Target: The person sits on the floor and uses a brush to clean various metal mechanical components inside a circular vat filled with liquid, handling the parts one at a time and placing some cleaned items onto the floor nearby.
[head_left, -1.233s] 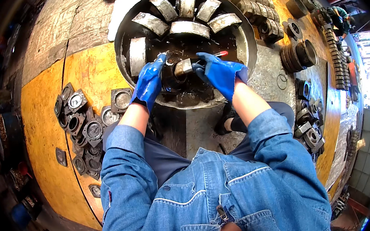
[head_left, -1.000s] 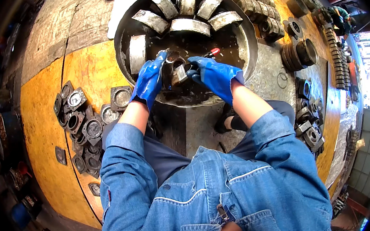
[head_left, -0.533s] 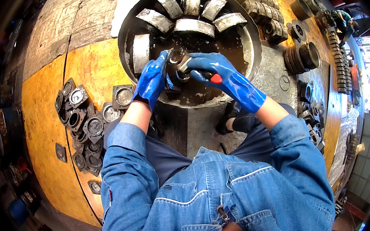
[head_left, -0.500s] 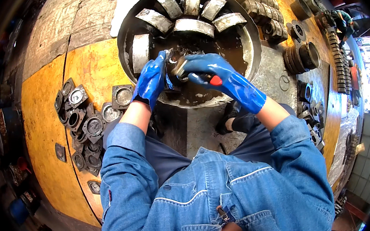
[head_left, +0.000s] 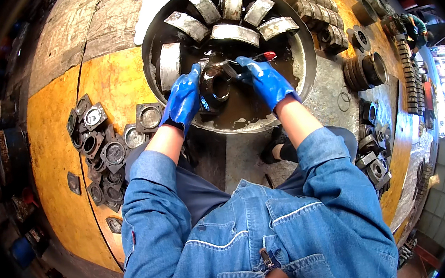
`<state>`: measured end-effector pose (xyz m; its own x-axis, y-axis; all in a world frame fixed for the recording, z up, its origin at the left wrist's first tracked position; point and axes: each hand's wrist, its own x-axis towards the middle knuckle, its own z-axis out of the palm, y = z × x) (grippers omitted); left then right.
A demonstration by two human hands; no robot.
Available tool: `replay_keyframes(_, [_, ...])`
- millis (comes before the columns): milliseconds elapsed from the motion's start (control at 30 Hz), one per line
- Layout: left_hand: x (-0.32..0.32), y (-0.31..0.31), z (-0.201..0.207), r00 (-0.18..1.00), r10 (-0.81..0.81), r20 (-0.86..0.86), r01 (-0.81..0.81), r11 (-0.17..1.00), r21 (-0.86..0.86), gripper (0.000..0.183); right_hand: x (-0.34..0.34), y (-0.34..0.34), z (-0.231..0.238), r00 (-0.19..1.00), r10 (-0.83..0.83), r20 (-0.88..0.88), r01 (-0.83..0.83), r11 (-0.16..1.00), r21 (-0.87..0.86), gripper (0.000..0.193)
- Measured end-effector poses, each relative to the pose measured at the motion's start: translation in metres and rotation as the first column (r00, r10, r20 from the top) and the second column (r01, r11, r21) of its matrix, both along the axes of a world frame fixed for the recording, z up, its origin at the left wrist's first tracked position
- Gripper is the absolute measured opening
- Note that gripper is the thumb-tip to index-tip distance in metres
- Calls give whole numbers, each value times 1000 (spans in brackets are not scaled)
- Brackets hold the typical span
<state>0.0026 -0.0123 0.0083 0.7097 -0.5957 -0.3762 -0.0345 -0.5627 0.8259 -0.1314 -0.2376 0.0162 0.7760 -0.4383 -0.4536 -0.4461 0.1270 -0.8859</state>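
Observation:
My left hand [head_left: 183,99], in a wet blue rubber glove, is closed on the rim of a dark, wet, ring-shaped metal part [head_left: 207,94]. The part is tilted over the near side of a big round pan [head_left: 307,52], its round opening turned to the right. My right hand [head_left: 268,82], gloved the same way, grips a brush with a red-ended handle [head_left: 270,56]. The red end points right, and the brush head is close to the ring's opening; whether it touches is unclear. Dark murky liquid [head_left: 251,102] lies in the pan below both hands.
Several curved metal blocks [head_left: 234,33] stand around the pan's far and left sides. Square-flanged metal parts [head_left: 113,153] are heaped on the yellow boards at left. Ring stacks [head_left: 357,72] and more castings [head_left: 376,170] line the right. Another person [head_left: 415,29] bends at far right.
My right hand has moved back and right from the ring, uncovering its opening. The brush has turned, so its red end now points right, farther from me. My left hand keeps its hold.

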Motion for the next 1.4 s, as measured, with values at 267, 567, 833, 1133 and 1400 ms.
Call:
replay_keyframes(267, [-11, -10, 7, 960, -161, 228, 148, 986, 72, 48, -53, 5, -56, 985, -74, -155, 71, 997, -25, 28])
replay_keyframes(567, [-7, -14, -11, 991, 78, -105, -100, 969, -225, 50, -54, 71, 63, 956, 84, -283, -106, 992, -65, 49])
replay_keyframes(833, [-16, -1, 13, 998, 63, -2, -60, 948, -313, 57, -32, 15, 48, 995, -59, -82, 41, 977, -208, 47])
replay_keyframes(1133, [-12, -11, 3, 945, -110, 307, 155, 980, -127, 37, -26, -16, -47, 937, -344, -64, 349, 909, 226, 38])
replay_keyframes(1400, [-12, -1, 0, 945, -56, 323, 111, 981, -156, 35, -52, 26, -19, 963, -191, -189, 225, 958, 178, 41])
